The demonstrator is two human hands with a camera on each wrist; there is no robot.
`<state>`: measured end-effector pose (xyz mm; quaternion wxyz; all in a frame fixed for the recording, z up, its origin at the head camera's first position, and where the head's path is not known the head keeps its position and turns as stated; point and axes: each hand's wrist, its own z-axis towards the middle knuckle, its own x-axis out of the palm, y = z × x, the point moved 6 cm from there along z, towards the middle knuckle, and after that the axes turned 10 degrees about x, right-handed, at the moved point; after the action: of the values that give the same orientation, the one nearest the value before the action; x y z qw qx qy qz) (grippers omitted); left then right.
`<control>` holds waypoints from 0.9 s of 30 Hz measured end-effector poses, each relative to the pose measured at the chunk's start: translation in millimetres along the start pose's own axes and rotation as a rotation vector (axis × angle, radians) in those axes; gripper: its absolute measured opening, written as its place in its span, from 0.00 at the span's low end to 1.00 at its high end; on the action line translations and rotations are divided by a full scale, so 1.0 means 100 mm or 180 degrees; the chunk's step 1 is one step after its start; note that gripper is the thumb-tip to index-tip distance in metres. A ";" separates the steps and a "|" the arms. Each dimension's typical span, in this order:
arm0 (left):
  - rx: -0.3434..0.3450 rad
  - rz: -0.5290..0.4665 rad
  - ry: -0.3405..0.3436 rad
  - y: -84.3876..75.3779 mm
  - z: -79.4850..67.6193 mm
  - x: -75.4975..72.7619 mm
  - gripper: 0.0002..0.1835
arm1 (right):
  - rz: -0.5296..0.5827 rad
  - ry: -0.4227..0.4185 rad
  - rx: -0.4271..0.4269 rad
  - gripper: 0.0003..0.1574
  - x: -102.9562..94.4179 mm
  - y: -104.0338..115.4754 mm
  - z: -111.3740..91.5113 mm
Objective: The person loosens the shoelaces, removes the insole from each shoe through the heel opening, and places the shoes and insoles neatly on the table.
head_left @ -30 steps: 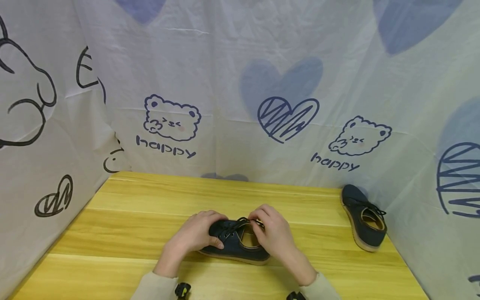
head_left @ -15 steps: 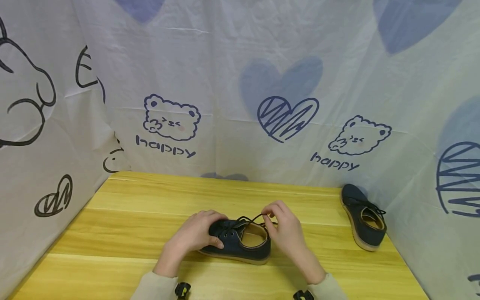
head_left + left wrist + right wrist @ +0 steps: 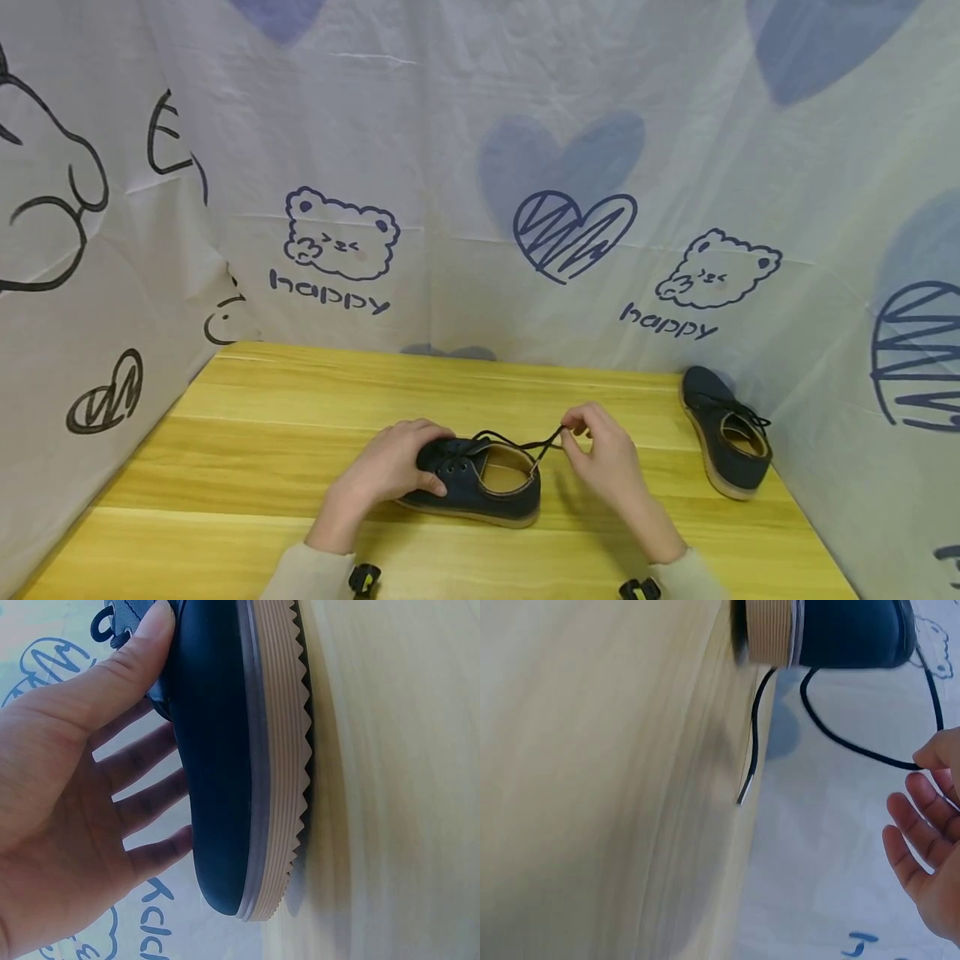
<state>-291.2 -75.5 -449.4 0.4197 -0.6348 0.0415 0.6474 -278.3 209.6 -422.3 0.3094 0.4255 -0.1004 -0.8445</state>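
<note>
A dark navy lace-up shoe (image 3: 468, 503) with a tan ridged sole stands on the wooden table, its toe to the left. My left hand (image 3: 390, 465) grips the toe part, thumb on the near side and fingers over the far side; the left wrist view shows that thumb (image 3: 124, 675) on the upper. Beyond the heel my right hand (image 3: 609, 458) pinches a black shoelace (image 3: 855, 750) between thumb and forefinger, its other fingers loosely bent. The lace is drawn out into a loop. Another lace end (image 3: 754, 742), with a pale tip, hangs free in the right wrist view.
A matching navy shoe (image 3: 738, 458) lies at the table's right edge, beside the cloth. White printed cloth (image 3: 450, 250) stands behind and at both sides of the yellow wooden table (image 3: 285, 433).
My right hand has moved right, away from the shoe opening, pulling the lace out past the heel. My left hand and the shoe have stayed in place.
</note>
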 end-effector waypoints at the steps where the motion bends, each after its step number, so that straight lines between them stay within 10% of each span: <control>1: 0.0001 0.0008 -0.0003 0.00 0.00 0.00 0.38 | -0.0016 0.0032 0.0000 0.17 -0.02 -0.03 -0.01; 20: -0.0051 0.0005 0.0032 0.01 -0.01 0.02 0.39 | -0.0434 0.1641 -0.0346 0.13 0.11 -0.19 -0.28; 27: -0.0003 0.0028 0.0060 0.00 0.01 0.00 0.39 | -0.0309 0.1812 -0.0254 0.12 0.16 -0.18 -0.30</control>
<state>-291.4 -75.0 -448.9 0.4161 -0.6409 0.0479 0.6433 -270.1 217.1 -459.2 0.3009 0.6371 0.0443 -0.7082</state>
